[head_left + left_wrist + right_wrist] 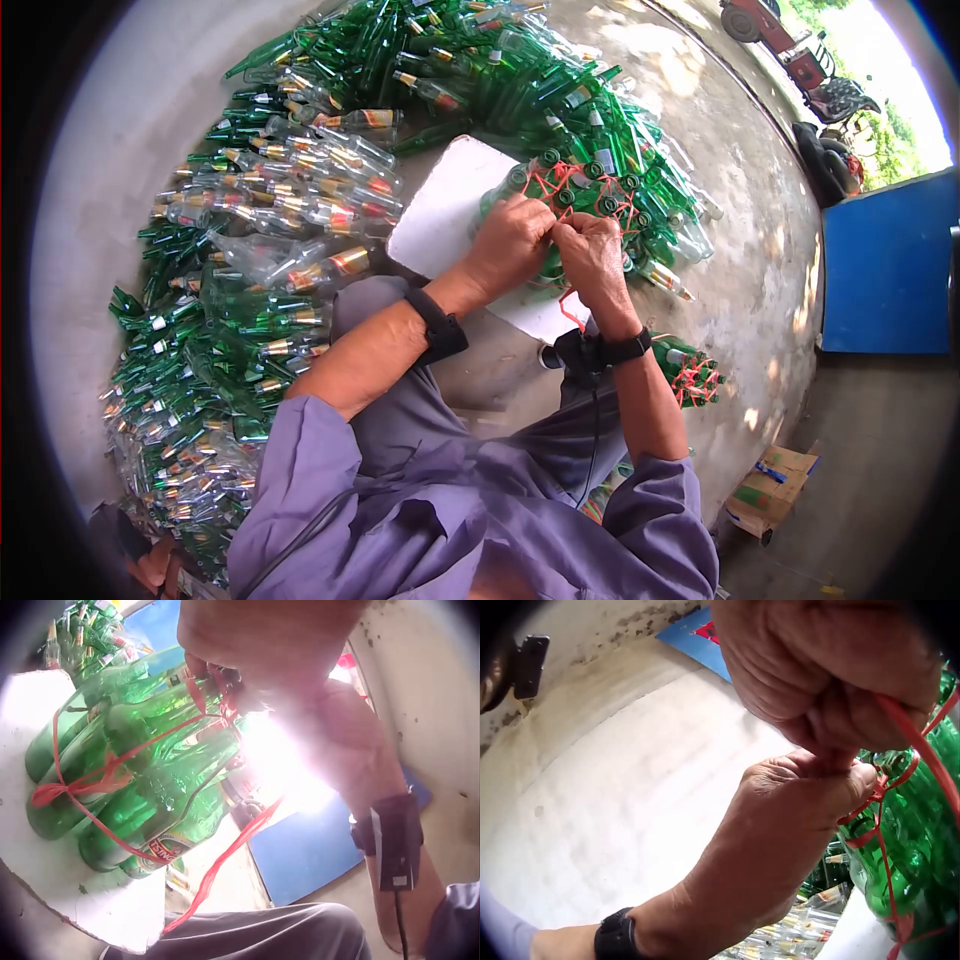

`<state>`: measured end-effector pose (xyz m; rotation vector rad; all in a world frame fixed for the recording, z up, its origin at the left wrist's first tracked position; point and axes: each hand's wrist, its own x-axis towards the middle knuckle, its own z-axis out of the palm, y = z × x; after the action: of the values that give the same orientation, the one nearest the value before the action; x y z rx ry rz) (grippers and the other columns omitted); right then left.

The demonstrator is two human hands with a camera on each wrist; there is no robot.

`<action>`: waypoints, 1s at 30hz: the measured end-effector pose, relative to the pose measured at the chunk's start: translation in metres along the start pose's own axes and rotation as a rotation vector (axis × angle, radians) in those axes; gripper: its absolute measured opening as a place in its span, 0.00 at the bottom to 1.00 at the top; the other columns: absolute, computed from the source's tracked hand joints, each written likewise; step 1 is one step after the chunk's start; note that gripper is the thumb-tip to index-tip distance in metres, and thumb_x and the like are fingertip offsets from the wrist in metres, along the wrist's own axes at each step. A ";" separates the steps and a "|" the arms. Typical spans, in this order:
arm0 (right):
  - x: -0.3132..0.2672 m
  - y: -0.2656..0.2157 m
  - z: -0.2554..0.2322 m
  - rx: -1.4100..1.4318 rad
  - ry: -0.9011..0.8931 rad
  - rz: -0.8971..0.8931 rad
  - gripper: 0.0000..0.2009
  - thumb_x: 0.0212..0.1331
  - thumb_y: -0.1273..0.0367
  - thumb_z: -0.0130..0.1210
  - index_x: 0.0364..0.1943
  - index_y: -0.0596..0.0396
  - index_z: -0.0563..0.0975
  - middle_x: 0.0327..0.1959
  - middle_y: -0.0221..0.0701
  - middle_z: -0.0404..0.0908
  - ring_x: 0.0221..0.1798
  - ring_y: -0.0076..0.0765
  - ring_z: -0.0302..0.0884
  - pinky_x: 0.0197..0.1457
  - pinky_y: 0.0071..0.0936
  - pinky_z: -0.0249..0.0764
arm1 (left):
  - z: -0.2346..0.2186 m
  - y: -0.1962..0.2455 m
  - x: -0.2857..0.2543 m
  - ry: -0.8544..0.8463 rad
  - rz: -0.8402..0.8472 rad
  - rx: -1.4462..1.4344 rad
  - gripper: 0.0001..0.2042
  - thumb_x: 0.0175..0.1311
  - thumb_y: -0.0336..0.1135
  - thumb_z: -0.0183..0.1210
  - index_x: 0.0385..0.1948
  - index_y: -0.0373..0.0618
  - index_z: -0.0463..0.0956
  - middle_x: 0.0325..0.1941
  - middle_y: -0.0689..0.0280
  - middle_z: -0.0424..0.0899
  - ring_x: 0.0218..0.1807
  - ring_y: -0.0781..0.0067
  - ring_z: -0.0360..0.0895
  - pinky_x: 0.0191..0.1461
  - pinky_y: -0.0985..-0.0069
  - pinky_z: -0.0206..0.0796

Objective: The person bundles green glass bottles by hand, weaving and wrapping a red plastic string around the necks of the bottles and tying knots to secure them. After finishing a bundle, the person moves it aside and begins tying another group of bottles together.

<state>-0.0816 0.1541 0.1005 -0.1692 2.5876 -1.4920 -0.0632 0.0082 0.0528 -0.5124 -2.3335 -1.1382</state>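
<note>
A cluster of green bottles (556,262) bound with red string (572,312) stands on a white slab (440,215). At the bottle necks, the left hand (512,242) and right hand (594,258) meet, both pinching the string. The left wrist view has the left hand (262,645) above the bottles (172,780), a loose string end (225,859) hanging down, and the right hand (349,735) behind. In the right wrist view, string (926,754) runs from the curled right hand (825,660), beside the thumb of the left hand (780,817). The fingertips are partly hidden.
Piled green and clear bottles (300,190) curve round the left and far side. Another string-tied bundle (695,375) is by the right knee. Farther right are a blue panel (885,270), a cardboard box (770,490) and a red vehicle (800,60).
</note>
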 end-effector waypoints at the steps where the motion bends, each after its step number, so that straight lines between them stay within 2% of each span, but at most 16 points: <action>1: 0.000 0.000 0.000 0.013 0.003 -0.004 0.12 0.55 0.69 0.54 0.25 0.68 0.81 0.13 0.28 0.72 0.19 0.18 0.65 0.22 0.29 0.63 | 0.001 0.003 -0.001 0.005 -0.002 -0.005 0.03 0.55 0.23 0.59 0.28 0.42 0.76 0.34 0.64 0.82 0.42 0.56 0.78 0.45 0.60 0.66; 3: 0.000 0.003 -0.001 0.027 -0.010 -0.029 0.12 0.56 0.70 0.55 0.24 0.67 0.81 0.13 0.27 0.72 0.19 0.18 0.65 0.22 0.28 0.62 | 0.004 0.010 -0.003 0.086 -0.004 0.147 0.03 0.55 0.24 0.58 0.29 0.45 0.77 0.35 0.66 0.82 0.43 0.60 0.78 0.45 0.62 0.63; 5: -0.002 0.001 -0.007 0.046 -0.017 -0.053 0.11 0.56 0.70 0.55 0.24 0.67 0.81 0.14 0.25 0.72 0.19 0.17 0.64 0.21 0.27 0.61 | 0.006 0.013 -0.004 0.090 -0.002 0.192 0.03 0.56 0.25 0.59 0.28 0.46 0.78 0.35 0.67 0.82 0.43 0.61 0.78 0.46 0.63 0.62; 8: -0.009 -0.018 -0.021 0.163 -0.120 0.145 0.11 0.56 0.70 0.57 0.25 0.66 0.82 0.18 0.24 0.74 0.20 0.18 0.64 0.23 0.24 0.60 | 0.009 0.012 -0.005 0.075 -0.021 0.260 0.02 0.55 0.28 0.59 0.28 0.48 0.79 0.35 0.69 0.83 0.45 0.63 0.78 0.49 0.63 0.60; 10: -0.012 -0.028 -0.027 0.174 -0.125 0.137 0.11 0.55 0.69 0.57 0.25 0.66 0.82 0.18 0.24 0.75 0.21 0.18 0.65 0.24 0.24 0.61 | 0.008 0.013 -0.002 0.057 -0.037 0.280 0.02 0.55 0.29 0.60 0.29 0.48 0.79 0.34 0.69 0.83 0.46 0.64 0.77 0.50 0.63 0.59; 13: -0.014 -0.035 -0.032 0.168 -0.137 0.124 0.11 0.55 0.69 0.58 0.26 0.66 0.82 0.20 0.25 0.77 0.23 0.19 0.67 0.27 0.24 0.63 | 0.006 0.012 -0.001 0.121 0.002 0.292 0.06 0.54 0.32 0.56 0.29 0.47 0.82 0.30 0.68 0.83 0.44 0.63 0.76 0.48 0.60 0.59; 15: -0.016 -0.041 -0.035 0.152 -0.136 0.180 0.11 0.55 0.69 0.58 0.25 0.66 0.82 0.19 0.25 0.76 0.22 0.19 0.67 0.26 0.25 0.62 | 0.007 0.011 -0.001 0.037 -0.076 0.299 0.02 0.55 0.33 0.63 0.28 0.49 0.80 0.32 0.71 0.84 0.50 0.66 0.76 0.54 0.62 0.57; 17: -0.017 -0.046 -0.041 0.183 -0.155 0.188 0.11 0.57 0.69 0.58 0.25 0.65 0.81 0.19 0.26 0.76 0.21 0.17 0.66 0.23 0.23 0.61 | 0.008 0.011 -0.001 0.037 -0.094 0.303 0.03 0.55 0.34 0.63 0.29 0.50 0.80 0.32 0.72 0.84 0.50 0.66 0.76 0.54 0.61 0.57; 19: -0.022 -0.056 -0.050 0.379 -0.257 0.322 0.09 0.61 0.70 0.58 0.26 0.62 0.80 0.21 0.26 0.77 0.19 0.15 0.64 0.20 0.19 0.58 | 0.009 0.011 0.001 0.035 -0.113 0.304 0.03 0.55 0.34 0.64 0.29 0.50 0.80 0.33 0.72 0.84 0.50 0.66 0.76 0.53 0.61 0.57; 20: -0.022 -0.057 -0.055 0.473 -0.306 0.336 0.09 0.66 0.72 0.56 0.29 0.60 0.79 0.23 0.27 0.79 0.18 0.14 0.63 0.19 0.16 0.57 | 0.009 0.010 0.003 0.011 -0.160 0.274 0.03 0.55 0.36 0.63 0.28 0.52 0.82 0.31 0.70 0.83 0.47 0.65 0.76 0.51 0.59 0.58; 21: -0.022 -0.059 -0.058 0.472 -0.300 0.337 0.09 0.66 0.72 0.56 0.29 0.60 0.79 0.23 0.27 0.79 0.18 0.14 0.63 0.19 0.16 0.57 | 0.009 0.007 0.004 -0.013 -0.207 0.244 0.03 0.54 0.37 0.62 0.28 0.53 0.83 0.30 0.69 0.82 0.44 0.63 0.76 0.48 0.58 0.58; 23: -0.024 -0.064 -0.062 0.638 -0.331 0.364 0.08 0.67 0.72 0.55 0.32 0.62 0.79 0.26 0.29 0.82 0.19 0.14 0.64 0.19 0.15 0.60 | 0.011 0.003 0.005 -0.026 -0.211 0.228 0.04 0.55 0.38 0.63 0.28 0.53 0.83 0.30 0.69 0.81 0.44 0.63 0.77 0.48 0.57 0.59; 24: -0.025 -0.066 -0.066 0.648 -0.365 0.371 0.08 0.69 0.72 0.54 0.34 0.63 0.80 0.28 0.31 0.83 0.20 0.14 0.65 0.21 0.16 0.64 | 0.009 0.003 0.006 -0.038 -0.219 0.217 0.04 0.56 0.39 0.64 0.29 0.54 0.83 0.30 0.69 0.81 0.44 0.63 0.77 0.48 0.57 0.59; 28: -0.032 -0.084 -0.071 0.694 -0.415 0.376 0.08 0.70 0.71 0.55 0.37 0.63 0.81 0.30 0.31 0.84 0.22 0.15 0.68 0.24 0.17 0.70 | 0.004 0.007 0.010 -0.127 -0.299 0.205 0.04 0.59 0.39 0.64 0.29 0.53 0.82 0.33 0.71 0.84 0.50 0.65 0.78 0.53 0.59 0.62; 30: -0.029 -0.088 -0.072 0.645 -0.476 0.340 0.08 0.70 0.70 0.56 0.41 0.63 0.82 0.33 0.32 0.85 0.26 0.17 0.74 0.29 0.19 0.75 | 0.002 0.003 0.012 -0.163 -0.334 0.170 0.05 0.60 0.39 0.63 0.30 0.50 0.83 0.34 0.67 0.85 0.50 0.60 0.78 0.53 0.55 0.67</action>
<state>-0.0642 0.1768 0.2144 -0.0003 1.5904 -1.7862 -0.0720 0.0136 0.0606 -0.1616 -2.7020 -1.0587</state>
